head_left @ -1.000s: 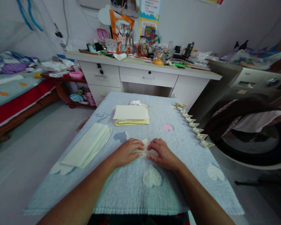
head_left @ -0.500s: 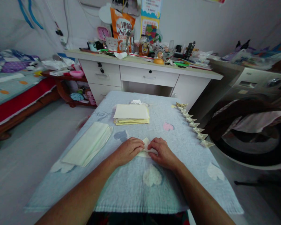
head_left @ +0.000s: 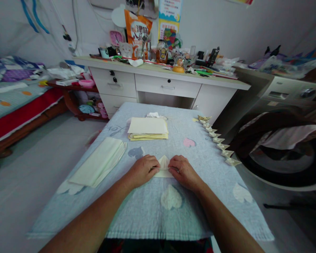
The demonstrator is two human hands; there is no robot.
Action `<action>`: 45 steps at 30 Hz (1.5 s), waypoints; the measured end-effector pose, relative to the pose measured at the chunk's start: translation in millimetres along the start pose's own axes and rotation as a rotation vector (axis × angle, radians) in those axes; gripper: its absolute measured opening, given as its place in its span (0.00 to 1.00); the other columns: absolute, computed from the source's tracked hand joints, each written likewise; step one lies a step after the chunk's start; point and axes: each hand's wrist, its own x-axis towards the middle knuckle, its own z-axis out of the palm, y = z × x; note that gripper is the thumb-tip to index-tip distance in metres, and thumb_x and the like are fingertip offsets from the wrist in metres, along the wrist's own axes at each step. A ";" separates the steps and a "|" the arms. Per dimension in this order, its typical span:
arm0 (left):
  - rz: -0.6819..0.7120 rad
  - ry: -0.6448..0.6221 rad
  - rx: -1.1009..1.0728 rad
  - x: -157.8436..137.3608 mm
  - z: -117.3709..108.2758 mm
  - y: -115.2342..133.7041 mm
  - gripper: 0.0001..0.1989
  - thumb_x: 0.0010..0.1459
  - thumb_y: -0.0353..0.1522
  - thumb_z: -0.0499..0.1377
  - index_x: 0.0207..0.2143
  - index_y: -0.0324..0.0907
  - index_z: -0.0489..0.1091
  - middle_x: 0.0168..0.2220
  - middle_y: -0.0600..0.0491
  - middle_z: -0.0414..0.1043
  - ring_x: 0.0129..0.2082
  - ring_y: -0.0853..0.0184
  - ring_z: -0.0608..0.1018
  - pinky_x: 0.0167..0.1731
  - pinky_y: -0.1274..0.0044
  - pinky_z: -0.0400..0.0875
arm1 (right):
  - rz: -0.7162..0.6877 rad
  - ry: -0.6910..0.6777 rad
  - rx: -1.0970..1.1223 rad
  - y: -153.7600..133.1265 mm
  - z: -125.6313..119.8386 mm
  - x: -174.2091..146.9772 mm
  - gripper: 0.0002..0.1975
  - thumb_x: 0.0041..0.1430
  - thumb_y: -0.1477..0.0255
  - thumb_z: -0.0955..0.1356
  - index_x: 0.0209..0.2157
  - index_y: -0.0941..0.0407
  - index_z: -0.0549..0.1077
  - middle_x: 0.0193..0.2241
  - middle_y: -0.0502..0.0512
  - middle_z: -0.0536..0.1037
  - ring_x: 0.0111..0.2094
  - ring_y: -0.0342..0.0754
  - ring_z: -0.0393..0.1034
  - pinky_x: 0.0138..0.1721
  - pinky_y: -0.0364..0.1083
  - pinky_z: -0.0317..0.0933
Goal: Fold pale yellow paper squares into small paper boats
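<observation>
Pressing: both my hands flat-ish on one small folded paper piece [head_left: 163,166] on the cloth-covered desk [head_left: 147,218], near its middle.
Left hand [head_left: 143,171]: fingers curled down, tips pinching the paper's left edge; not a full fist.
Right hand [head_left: 183,171]: same, fingertips holding the paper's right edge against the cloth.
Paper state: pointed top sticks up between my hands, lower part hidden under the fingers, so I can't tell how the fold sits there.
Risk 1: cloth is soft and could bunch under pressure, so I judge the crease may come out crooked.
Risk 2: uneven push from either hand could slide the paper and misalign the edges.
Risk 3: pinching too hard could tear or wrinkle the thin sheet.
Count, near: 1 paper in hand; 2 hands.
Count, left: 1 pale folded stack [head_left: 98,162], near the desk's left edge, well apart from my hands.
Count, middle far: 1 pile of cream sheets [head_left: 147,128]; number of sheets can't be told.
Count, right edge: about 7 small folded paper boats [head_left: 219,141] in a row; the far ones are too small to be sure.
Count, beyond: 1 cluttered white cabinet [head_left: 163,84], items too many to count.
</observation>
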 end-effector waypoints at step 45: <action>-0.248 0.076 0.140 2.0 10.9 3.6 0.04 0.58 0.34 0.57 0.33 0.43 0.69 0.34 0.52 0.75 0.38 0.62 0.75 0.38 0.72 0.62 | 0.307 0.046 -0.165 7.2 3.0 2.7 0.09 0.58 0.65 0.69 0.28 0.56 0.75 0.35 0.56 0.72 0.39 0.50 0.62 0.39 0.48 0.50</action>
